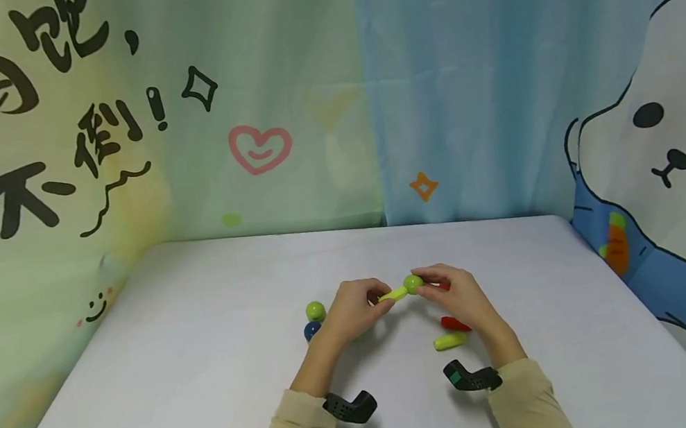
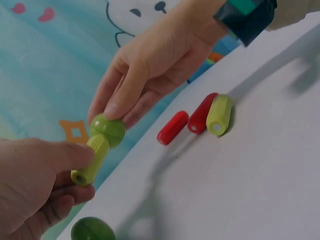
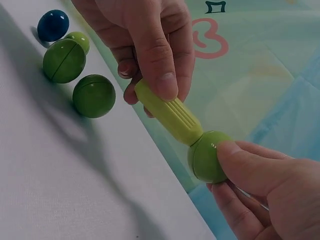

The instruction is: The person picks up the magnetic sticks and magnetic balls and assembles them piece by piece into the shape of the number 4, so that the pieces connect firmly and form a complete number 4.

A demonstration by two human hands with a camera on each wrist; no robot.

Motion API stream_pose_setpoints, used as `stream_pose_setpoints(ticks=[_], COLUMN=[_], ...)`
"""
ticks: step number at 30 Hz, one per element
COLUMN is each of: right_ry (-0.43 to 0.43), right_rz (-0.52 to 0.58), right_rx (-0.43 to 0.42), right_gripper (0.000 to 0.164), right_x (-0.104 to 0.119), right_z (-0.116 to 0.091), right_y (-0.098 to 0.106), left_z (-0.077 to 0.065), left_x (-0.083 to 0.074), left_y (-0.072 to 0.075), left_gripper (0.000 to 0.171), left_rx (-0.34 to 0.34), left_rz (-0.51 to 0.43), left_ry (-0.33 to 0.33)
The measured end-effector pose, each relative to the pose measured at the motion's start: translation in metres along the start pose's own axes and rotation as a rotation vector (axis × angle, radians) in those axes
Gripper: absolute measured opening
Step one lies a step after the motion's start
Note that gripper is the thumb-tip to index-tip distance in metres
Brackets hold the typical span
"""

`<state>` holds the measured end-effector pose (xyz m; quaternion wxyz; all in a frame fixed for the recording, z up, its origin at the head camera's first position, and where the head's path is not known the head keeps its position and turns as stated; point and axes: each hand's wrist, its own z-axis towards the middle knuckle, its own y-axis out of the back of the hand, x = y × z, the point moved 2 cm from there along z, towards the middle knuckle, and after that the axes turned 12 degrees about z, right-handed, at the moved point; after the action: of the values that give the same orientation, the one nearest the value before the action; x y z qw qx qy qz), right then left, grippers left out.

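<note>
My left hand pinches a ribbed yellow-green rod between thumb and fingers. The rod's far end meets a green ball, which my right hand grips by thumb and fingertips. Both pieces are held above the white table, end to end. In the left wrist view the rod's near end shows a dark hole. Whether the rod sits inside the ball or only touches it, I cannot tell.
Beyond and below my right hand lie two red rods and another yellow-green rod on the table. Near my left hand rest several balls: a blue ball and green balls. A printed curtain hangs behind.
</note>
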<state>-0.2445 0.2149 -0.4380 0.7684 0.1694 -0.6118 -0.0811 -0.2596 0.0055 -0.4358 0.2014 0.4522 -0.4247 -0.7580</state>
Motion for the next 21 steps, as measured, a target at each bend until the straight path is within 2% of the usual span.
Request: stream_pose_setpoints(ticks=[8,12,21], right_ry=[-0.002,0.006,-0.033], right_rz=[-0.025,-0.040,-0.034], right_rx=[0.022,0.011,-0.018], right_gripper=[0.037,0.036,0.033], right_x=[-0.002,-0.003,-0.008], right_z=[0.001,0.002,0.006], right_y=[0.003,0.005,-0.008], left_z=[0.001,0.003,-0.005], left_x=[-0.009,-0.016,-0.025], left_y=[-0.006,-0.009,-0.021], left_gripper=[0.020,0.021,0.024], left_rx=[0.033,0.018,-0.009], left_rz=[-0.044,-0.033,-0.004], left_ry=[0.107,0.163,0.352])
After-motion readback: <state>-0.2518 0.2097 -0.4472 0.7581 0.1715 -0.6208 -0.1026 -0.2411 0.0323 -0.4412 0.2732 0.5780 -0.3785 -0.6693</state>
